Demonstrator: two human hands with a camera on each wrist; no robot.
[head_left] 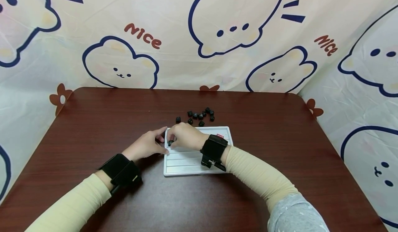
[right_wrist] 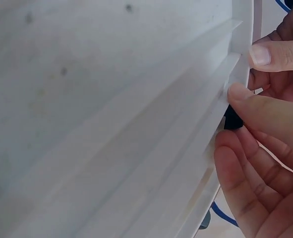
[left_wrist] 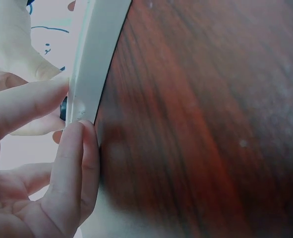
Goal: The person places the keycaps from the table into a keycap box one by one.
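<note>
Head view, left hand (head_left: 146,145) spread at tray (head_left: 183,162), right hand (head_left: 186,136) pinching block (head_left: 170,143)

Curtained booth: cartoon-print cloth (head_left: 174,66) around table (head_left: 186,204)

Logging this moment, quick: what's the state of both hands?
Left hand: open, touching the left edge of a white rectangular plastic-looking tray.
Right hand: closed, holding a small black cube-like piece.

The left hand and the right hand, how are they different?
The left hand touches the white tray's left edge, but the right hand pinches a little black block.
The left hand's thumb and pointing finger are spread apart; the right hand's are close together.
Both have a black band on the wrist.
</note>
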